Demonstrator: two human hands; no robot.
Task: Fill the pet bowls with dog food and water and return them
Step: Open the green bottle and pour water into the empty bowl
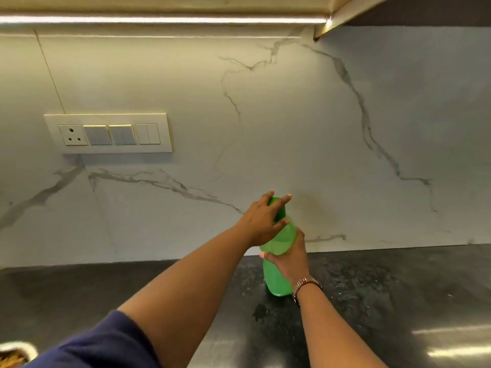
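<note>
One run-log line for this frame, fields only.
left hand: on bottle cap | right hand: gripping green bottle | bottle upright on dark counter

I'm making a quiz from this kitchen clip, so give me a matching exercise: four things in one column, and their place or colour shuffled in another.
Things:
1. bottle
2. left hand
3. switch panel
4. watch

Descriptions:
A. on the right wrist
B. green, standing on the dark counter
C. on the marble wall
D. on the bottle's cap

Pairs: 1-B, 2-D, 3-C, 4-A
</note>
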